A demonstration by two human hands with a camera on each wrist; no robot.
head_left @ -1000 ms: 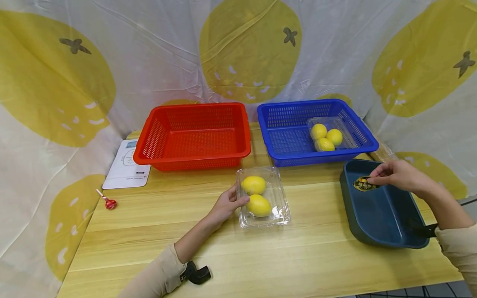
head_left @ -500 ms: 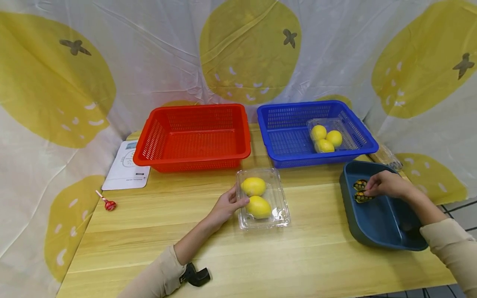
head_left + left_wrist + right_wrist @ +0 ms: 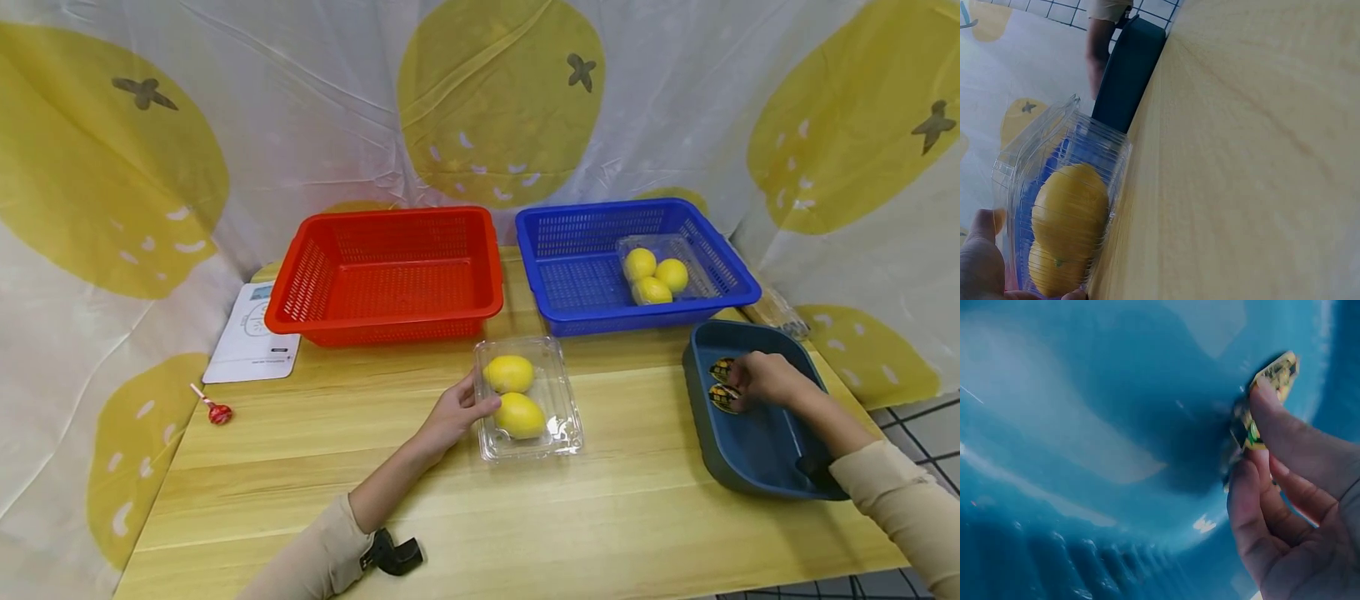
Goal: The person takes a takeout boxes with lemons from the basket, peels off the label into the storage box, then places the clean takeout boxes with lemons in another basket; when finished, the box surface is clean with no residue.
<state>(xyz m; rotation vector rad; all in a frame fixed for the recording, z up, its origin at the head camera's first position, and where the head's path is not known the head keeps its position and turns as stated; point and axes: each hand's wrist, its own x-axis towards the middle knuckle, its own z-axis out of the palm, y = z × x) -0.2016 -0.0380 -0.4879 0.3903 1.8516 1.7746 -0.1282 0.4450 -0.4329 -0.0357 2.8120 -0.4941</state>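
Observation:
My left hand grips the left edge of a clear plastic clamshell box on the table, thumb on top. Inside lie two lemons; the left wrist view shows the box wall close up with the fingers at its near end. At the right, my right hand reaches down into a dark teal bin. Its thumb and fingertips pinch a black-and-gold label, partly covered by the thumb. In the head view a second such label shows just beyond the fingers.
A red basket stands at the back left, partly over a white card. Beside it, a blue basket holds another clear box with three lemons. A red lollipop lies at the table's left edge.
My right hand has lowered into the bin with the label, from above it, and a second label has come into sight there. The left hand keeps its grip on the box.

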